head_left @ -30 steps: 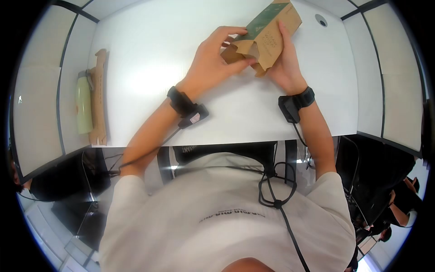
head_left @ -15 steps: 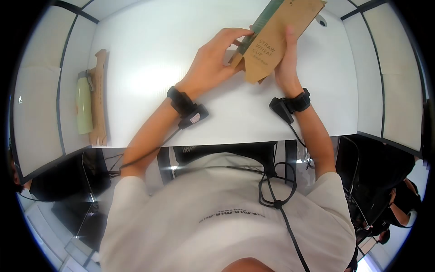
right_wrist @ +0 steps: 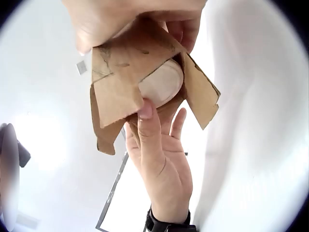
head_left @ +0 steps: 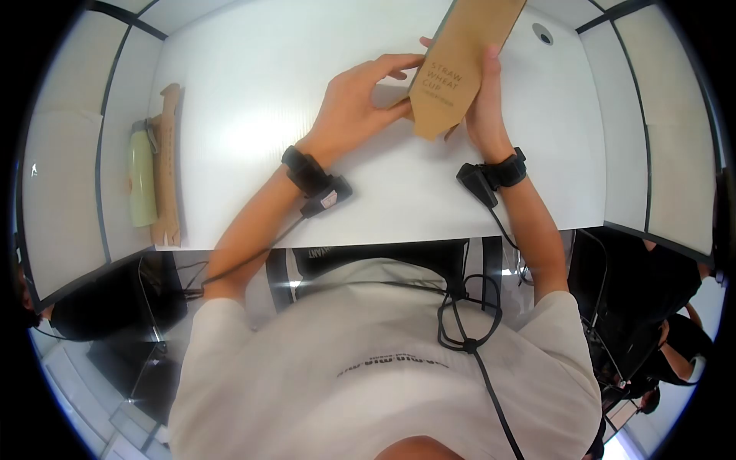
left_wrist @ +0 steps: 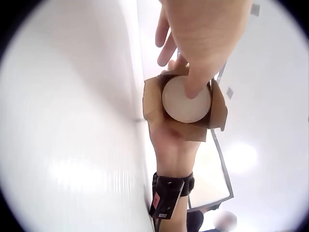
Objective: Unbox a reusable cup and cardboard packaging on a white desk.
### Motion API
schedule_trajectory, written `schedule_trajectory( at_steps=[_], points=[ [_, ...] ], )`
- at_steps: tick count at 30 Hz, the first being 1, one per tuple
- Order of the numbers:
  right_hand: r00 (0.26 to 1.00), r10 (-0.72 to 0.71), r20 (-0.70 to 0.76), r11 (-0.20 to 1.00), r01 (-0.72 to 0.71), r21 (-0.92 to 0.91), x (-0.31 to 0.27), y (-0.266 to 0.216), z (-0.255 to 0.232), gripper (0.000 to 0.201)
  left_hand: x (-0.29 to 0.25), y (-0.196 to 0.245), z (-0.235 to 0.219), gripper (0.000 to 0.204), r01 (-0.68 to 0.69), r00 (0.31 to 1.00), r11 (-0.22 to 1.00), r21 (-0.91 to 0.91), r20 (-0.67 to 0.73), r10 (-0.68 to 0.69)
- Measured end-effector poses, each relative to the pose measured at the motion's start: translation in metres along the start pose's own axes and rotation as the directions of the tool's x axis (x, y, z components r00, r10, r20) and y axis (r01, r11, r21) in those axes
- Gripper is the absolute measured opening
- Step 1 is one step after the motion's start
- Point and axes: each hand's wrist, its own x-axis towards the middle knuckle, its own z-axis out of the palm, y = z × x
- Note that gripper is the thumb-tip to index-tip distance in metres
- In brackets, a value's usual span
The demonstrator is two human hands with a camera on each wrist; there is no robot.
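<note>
Above the white tabletop (head_left: 253, 115), a tall brown cardboard carton printed with "STRAW WHEAT CUP" (head_left: 460, 65) was held tilted, its open end turned down toward the person. The carton was gripped from behind by the right hand (head_left: 484, 107), with the fingers curled around its back and side. The left hand (head_left: 356, 103) was brought to the open end, where the lower edge was met by its fingers. Inside the carton, a pale round cup base (left_wrist: 186, 99) was seen from the left wrist view, ringed by the splayed brown flaps (left_wrist: 153, 99), and it was pressed by a fingertip of the left hand (left_wrist: 193, 89). From the right wrist view, the same cream-coloured base (right_wrist: 161, 82) was shown lodged in the opening, with a left-hand finger (right_wrist: 146, 121) laid against it and the other fingers held fairly straight. Far to the left of the table, a pale green bottle (head_left: 142, 180) was lying beside a flat brown cardboard insert (head_left: 166, 165), well apart from both hands.
</note>
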Motion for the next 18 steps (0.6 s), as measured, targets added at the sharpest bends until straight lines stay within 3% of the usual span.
schedule_trajectory(
  at_steps=[4,7,11,16,18],
  points=[
    [0.999,0.034,-0.02,0.999,-0.033,0.04,-0.002,0.014,-0.001,0.076,-0.001,0.003,0.0,0.04,0.026,0.99,0.997,-0.073,-0.136,-0.036],
    [0.997,0.064,-0.037,0.992,-0.059,0.109,-0.011,0.012,0.019,0.081,-0.001,-0.013,-0.006,0.034,0.036,0.969,0.999,-0.038,-0.245,-0.044],
    [0.99,0.134,0.047,0.983,-0.139,0.124,-0.013,0.008,0.021,0.078,0.005,-0.018,-0.018,0.03,-0.005,0.962,0.992,-0.128,-0.273,-0.03],
    [0.988,0.125,-0.091,0.976,-0.106,0.193,-0.007,-0.001,0.013,0.069,0.002,-0.015,-0.011,0.033,0.114,0.985,0.983,-0.141,-0.112,-0.131],
    [0.986,0.132,-0.1,0.98,-0.115,0.161,-0.001,0.0,0.0,0.068,0.003,-0.008,-0.009,0.04,0.125,0.992,0.987,-0.101,0.02,-0.124]
  ],
)
